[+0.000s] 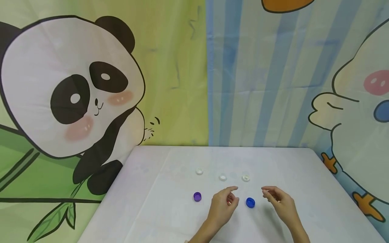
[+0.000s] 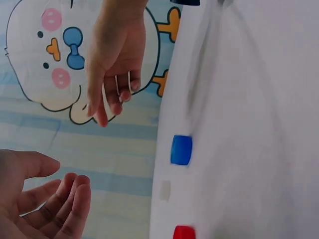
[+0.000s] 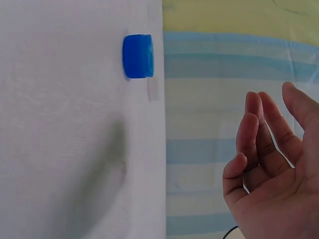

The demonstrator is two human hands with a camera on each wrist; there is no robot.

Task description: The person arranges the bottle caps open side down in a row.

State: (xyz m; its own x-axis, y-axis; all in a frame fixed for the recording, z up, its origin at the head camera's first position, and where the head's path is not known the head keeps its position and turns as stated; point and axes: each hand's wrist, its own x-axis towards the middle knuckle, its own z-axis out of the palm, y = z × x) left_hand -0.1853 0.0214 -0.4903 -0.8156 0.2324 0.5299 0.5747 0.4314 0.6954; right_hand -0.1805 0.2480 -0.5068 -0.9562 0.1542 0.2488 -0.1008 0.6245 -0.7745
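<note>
My left hand (image 1: 221, 206) hovers over the white table, fingers loosely bent and nothing in its grasp. My right hand (image 1: 283, 206) hangs in the air across from it, also holding nothing. Between the two, a small round blue cap (image 1: 250, 202) lies on the table with its hollow side up, touched by neither hand. A purple cap (image 1: 197, 196) of similar shape sits left of my left hand. A red cap (image 2: 184, 232) shows at the bottom edge of the left wrist view; I cannot see it in the head view.
Farther back on the table (image 1: 164, 209) lie three small clear or whitish round pieces: one at left (image 1: 199, 171), one in the middle (image 1: 223, 177), one at right (image 1: 245, 178). Behind the table hangs a cloth backdrop (image 1: 179, 67) printed with cartoon animals.
</note>
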